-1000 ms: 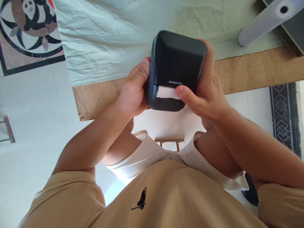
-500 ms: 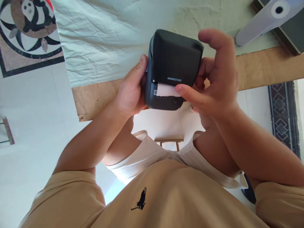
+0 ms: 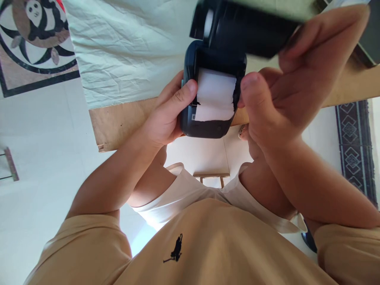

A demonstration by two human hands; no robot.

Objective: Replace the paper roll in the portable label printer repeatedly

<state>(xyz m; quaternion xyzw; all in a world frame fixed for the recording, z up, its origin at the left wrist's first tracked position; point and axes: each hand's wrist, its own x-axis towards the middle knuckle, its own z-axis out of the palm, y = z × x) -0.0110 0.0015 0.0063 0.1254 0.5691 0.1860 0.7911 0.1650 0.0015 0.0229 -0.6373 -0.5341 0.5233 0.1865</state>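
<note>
A black label printer point(image 3: 204, 130) is held above the table's front edge, its lid point(image 3: 249, 31) swung up and blurred by motion. Inside the body sits a roll of white label paper point(image 3: 216, 89), its loose end lying over the front lip. My left hand point(image 3: 164, 109) is closed around the printer's left side, thumb on the rim beside the paper. With its fingertips at the lid's right end, my right hand point(image 3: 285, 95) also has its thumb by the body's right side; its lower fingers are partly hidden.
A pale green cloth point(image 3: 127, 47) covers the table, with a brown board edge point(image 3: 121, 122) along the front. A dark box-like object point(image 3: 369, 39) lies at the right, partly behind my hand. A patterned dark rug point(image 3: 354, 146) is on the floor.
The printer's lid has opened upward, baring the paper roll inside. My right hand has moved up and right with the lid; my left thumb has shifted onto the rim.
</note>
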